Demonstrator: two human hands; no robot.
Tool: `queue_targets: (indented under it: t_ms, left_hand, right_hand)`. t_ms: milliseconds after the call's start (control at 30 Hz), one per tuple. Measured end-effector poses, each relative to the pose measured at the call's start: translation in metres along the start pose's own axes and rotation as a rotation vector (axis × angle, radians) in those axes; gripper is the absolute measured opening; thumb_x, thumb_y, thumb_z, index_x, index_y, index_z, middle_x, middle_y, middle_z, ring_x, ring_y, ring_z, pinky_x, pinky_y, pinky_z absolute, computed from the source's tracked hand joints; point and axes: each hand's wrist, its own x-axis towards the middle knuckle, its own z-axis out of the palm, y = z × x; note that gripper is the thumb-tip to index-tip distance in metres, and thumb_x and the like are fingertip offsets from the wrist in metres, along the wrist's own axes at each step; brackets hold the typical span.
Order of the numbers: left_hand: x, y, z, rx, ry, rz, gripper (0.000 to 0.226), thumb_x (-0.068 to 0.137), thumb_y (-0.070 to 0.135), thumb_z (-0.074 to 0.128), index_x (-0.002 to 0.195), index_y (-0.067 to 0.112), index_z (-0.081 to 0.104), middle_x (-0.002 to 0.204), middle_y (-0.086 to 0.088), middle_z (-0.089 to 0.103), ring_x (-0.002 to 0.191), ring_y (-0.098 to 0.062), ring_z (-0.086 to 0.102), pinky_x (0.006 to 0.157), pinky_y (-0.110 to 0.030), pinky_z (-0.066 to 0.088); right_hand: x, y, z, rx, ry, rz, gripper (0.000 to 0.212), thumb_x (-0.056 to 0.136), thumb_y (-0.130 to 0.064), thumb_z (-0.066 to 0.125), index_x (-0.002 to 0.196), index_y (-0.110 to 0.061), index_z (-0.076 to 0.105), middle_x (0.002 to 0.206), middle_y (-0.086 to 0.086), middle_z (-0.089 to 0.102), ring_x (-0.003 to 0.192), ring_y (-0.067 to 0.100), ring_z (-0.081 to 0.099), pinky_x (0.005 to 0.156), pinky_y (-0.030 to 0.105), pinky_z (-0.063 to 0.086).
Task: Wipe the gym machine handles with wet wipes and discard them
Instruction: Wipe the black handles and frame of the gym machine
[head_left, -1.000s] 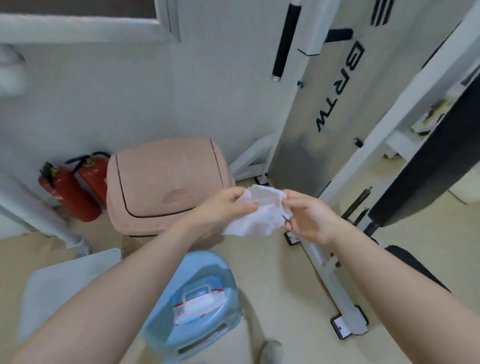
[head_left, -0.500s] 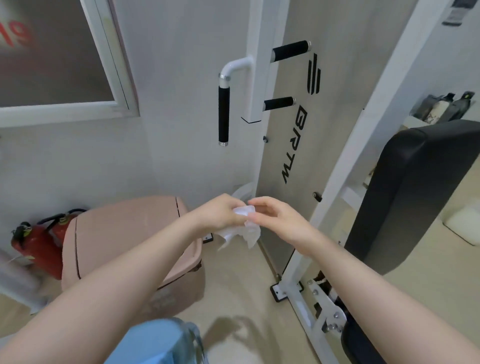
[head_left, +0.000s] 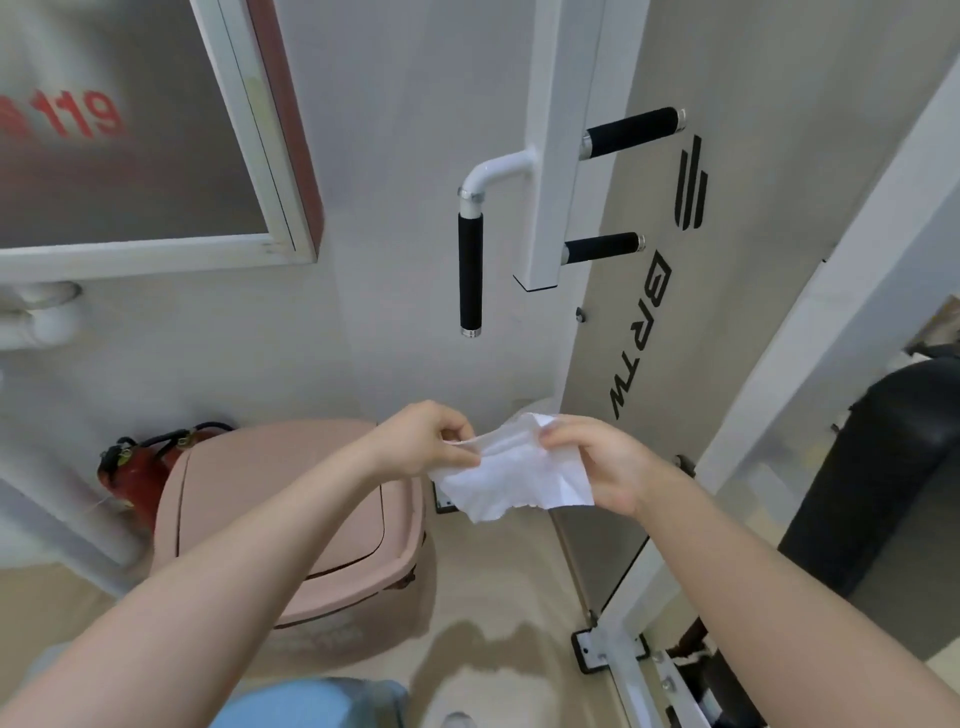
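A white wet wipe (head_left: 511, 475) hangs spread between both hands at the centre of the view. My left hand (head_left: 428, 441) pinches its left edge and my right hand (head_left: 605, 462) pinches its right edge. Above them the white gym machine carries three black foam handles: a vertical handle (head_left: 470, 273) on a curved white tube, an upper horizontal handle (head_left: 631, 132) and a lower horizontal handle (head_left: 602, 248). Both hands are well below the handles, apart from them. A pink lidded trash bin (head_left: 291, 499) stands on the floor under my left forearm, lid closed.
A red fire extinguisher (head_left: 137, 470) stands left of the bin against the wall. A black padded seat back (head_left: 878, 478) is at the right. The machine's white frame foot (head_left: 618, 649) sits on the floor. A blue stool edge (head_left: 311, 701) shows at the bottom.
The view has tilted upward, bringing the handles closer to centre. My hands have pulled apart, and the wipe has gone from bunched to spread open between them.
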Motion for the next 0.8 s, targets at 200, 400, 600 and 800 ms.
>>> queue_targets:
  t_ms: [200,400,600,800]
  left_hand:
    - [0.059,-0.022,-0.024,-0.030,0.049,-0.022,0.009,0.080,0.024,0.068,0.080,0.020,0.061,0.075,0.004,0.056,0.068,-0.011,0.050,0.056,-0.017,0.035]
    - [0.118,-0.024,-0.085,-0.217,0.113,0.071,0.068,0.078,0.032,0.071,0.136,0.024,0.036,0.124,0.006,0.046,0.110,-0.013,0.049,0.085,-0.022,0.038]
    - [0.159,-0.014,-0.126,-0.425,0.269,0.237,0.055,0.085,0.032,0.063,0.134,0.025,0.038,0.124,0.012,0.048,0.111,-0.005,0.050,0.083,-0.021,0.039]
    - [0.183,-0.014,-0.133,-0.551,0.295,0.378,0.021,0.094,0.027,0.049,0.110,0.039,0.055,0.108,0.008,0.064,0.101,-0.010,0.060,0.092,-0.031,0.046]
  right_hand:
    - [0.042,-0.023,-0.010,0.176,0.012,-0.085,0.044,0.071,-0.010,0.061,0.114,-0.001,0.058,0.098,0.018,0.064,0.085,0.030,0.064,0.063,0.036,0.054]
    - [0.107,-0.065,-0.005,0.024,0.681,-0.074,0.025,0.087,0.000,0.054,0.111,0.002,0.059,0.095,0.018,0.065,0.077,0.030,0.063,0.068,0.037,0.052]
    - [0.157,-0.109,0.021,-0.153,1.021,-0.348,0.023,0.090,-0.016,0.044,0.095,0.006,0.050,0.083,0.008,0.045,0.076,0.021,0.041,0.067,0.030,0.035]
    - [0.172,-0.111,0.059,-0.491,0.575,-0.708,0.021,0.095,-0.029,0.039,0.093,-0.022,0.059,0.123,-0.006,0.052,0.115,0.000,0.048,0.095,0.021,0.039]
